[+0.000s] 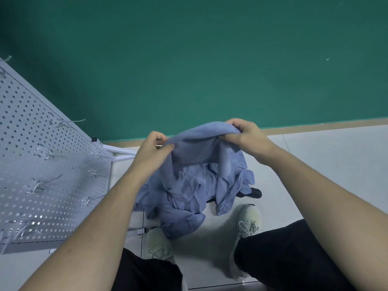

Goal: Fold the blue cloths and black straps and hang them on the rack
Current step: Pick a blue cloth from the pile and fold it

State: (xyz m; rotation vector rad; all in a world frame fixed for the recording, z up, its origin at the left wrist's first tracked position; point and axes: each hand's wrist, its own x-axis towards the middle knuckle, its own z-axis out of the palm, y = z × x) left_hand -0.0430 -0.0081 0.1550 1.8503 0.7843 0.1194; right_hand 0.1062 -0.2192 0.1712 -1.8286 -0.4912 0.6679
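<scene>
From my head view, the blue cloth (pixel 201 143) I hold stretches left to right between my hands, its top edge roughly level and the rest drooping down toward the pile of blue cloths (pixel 189 198) on the floor near my feet. A black strap (pixel 253 193) pokes out at the pile's right. The floor (pixel 325 175) is pale tile; a green wall (pixel 210 70) stands beyond, and the white pegboard rack (pixel 52 164) with metal hooks leans at the left. My left hand (pixel 152 151) pinches the cloth's left end; my right hand (pixel 246 135) has fingers curled tight over its right end.
</scene>
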